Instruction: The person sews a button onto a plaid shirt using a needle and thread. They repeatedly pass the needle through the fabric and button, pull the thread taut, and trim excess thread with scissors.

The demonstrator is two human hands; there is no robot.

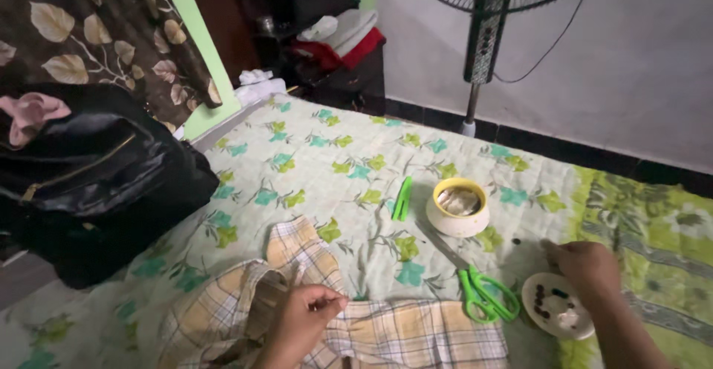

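On bed: shirt nearest, w/ scissors just right of it, lid right of those. Pot behind scissors, clip left of pot. Bag far left.

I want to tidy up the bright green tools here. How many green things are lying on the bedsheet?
2. The green-handled scissors lie between the checked cloth and the small white dish. A green clip lies left of the round container. Others may be hidden.

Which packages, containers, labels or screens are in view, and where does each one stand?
No labels, signs or screens show.
Round pot: cream with a yellow rim, open, on the bedsheet behind the scissors.
Small lid: white, round, holding dark buttons, under the right hand.
Black bag: far left.
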